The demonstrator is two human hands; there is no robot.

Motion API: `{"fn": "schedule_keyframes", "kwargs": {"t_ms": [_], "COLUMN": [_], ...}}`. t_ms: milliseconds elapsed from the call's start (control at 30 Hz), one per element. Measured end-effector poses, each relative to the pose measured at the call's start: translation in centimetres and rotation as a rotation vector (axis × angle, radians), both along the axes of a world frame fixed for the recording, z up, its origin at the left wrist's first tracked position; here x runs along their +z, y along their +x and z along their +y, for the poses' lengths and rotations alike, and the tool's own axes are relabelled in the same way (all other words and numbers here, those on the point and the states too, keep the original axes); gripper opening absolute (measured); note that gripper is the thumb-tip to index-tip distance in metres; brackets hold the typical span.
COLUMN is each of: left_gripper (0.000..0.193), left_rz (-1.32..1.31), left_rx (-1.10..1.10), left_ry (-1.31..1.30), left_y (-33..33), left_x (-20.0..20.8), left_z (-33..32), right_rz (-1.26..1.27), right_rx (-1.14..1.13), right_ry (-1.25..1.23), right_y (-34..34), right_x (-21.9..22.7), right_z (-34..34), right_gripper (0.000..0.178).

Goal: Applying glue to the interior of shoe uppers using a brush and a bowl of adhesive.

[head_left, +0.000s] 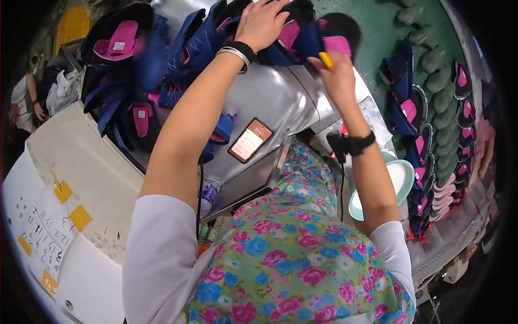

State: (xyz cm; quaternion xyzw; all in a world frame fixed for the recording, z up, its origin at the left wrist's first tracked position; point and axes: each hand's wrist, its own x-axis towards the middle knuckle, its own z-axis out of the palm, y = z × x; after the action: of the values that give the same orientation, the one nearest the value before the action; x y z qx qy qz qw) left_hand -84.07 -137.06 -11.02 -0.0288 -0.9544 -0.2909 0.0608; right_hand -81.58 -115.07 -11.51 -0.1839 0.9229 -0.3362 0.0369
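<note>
Near the top of the view my left hand (263,24) is closed on a navy shoe (280,54) with a pink insole label area; its fingertips are partly cut off by the frame edge. To its right, my right hand (339,75) has its fingers wrapped round a yellow-handled tool (326,60), whose working end I cannot make out. Just beyond that hand is another navy shoe (337,32) with a pink insole, smeared by motion. More navy shoe uppers (197,40) crowd the metal worktop (280,97) on the left of my left hand.
A lit phone (250,140) lies on the worktop, with a plastic bottle (209,195) below it. A pale green bowl (407,178) with white contents sits by my right forearm. Rows of shoes (415,146) and grey-green shoe-shaped forms (440,81) line the green surface at right.
</note>
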Motion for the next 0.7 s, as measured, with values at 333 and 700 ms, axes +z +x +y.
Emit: {"fn": "schedule_keyframes", "kwargs": {"t_ms": [333, 700], "left_gripper": [0.081, 0.087], "left_rz": [-0.492, -0.277], "left_rx": [-0.354, 0.035], "left_ry": [1.061, 1.209], "left_y": [5.0, 9.8], "left_x": [10.8, 11.3], "left_z": [3.2, 2.0], "right_rz": [-0.654, -0.467], "right_rx": [0.028, 0.210], "right_ry": [-0.353, -0.382], "right_y": [0.7, 4.7], "right_x": [17.6, 20.7], "right_z": [2.4, 4.8], "right_gripper": [0.039, 0.045]}}
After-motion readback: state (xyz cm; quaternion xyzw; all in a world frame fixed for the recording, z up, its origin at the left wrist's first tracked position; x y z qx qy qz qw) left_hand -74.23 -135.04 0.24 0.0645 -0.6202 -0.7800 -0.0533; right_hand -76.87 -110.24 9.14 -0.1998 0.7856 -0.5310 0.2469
